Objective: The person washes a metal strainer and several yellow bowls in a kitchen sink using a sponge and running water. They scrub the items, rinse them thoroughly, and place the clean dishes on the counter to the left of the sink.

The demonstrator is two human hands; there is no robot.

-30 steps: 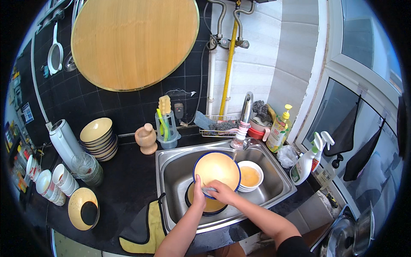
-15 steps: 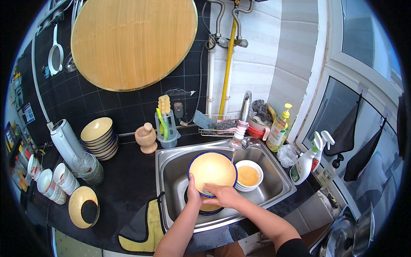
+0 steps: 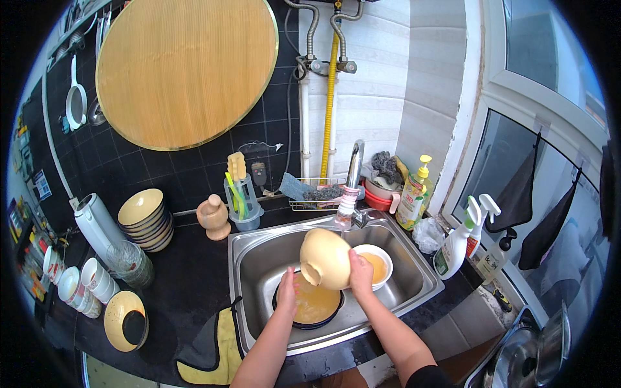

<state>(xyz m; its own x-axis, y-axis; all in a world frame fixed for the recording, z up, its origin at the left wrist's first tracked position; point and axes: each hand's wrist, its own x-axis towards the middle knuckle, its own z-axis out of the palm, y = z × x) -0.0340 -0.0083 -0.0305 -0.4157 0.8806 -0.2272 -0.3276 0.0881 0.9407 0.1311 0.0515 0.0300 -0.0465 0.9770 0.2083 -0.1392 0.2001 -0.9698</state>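
Note:
My right hand (image 3: 361, 274) grips the side of a cream enamel-look bowl (image 3: 331, 257), tipped so that its outside and foot ring face me. It hangs over the steel sink (image 3: 262, 258), just below the faucet (image 3: 349, 194). Close to the bowl's lower left, my left hand (image 3: 288, 292) is open, fingers stretched and apart from the foot ring. Under both hands a dark-rimmed bowl (image 3: 317, 305) with cloudy yellowish liquid stands in the sink. White bowls (image 3: 386, 253) with yellowish liquid sit to its right, partly behind the tipped bowl.
Left on the counter are stacked bowls (image 3: 145, 216), paper cups (image 3: 97, 278), a glass jar (image 3: 129, 264) and a tilted bowl (image 3: 119, 317). A yellow-grey cloth (image 3: 223, 343) lies by the sink's front left. A soap bottle (image 3: 414, 197) and spray bottles (image 3: 456, 249) stand right.
The bowl has turned from showing its inside to showing its outside. My right hand has moved from inside it to its right side; my left hand has come off its rim.

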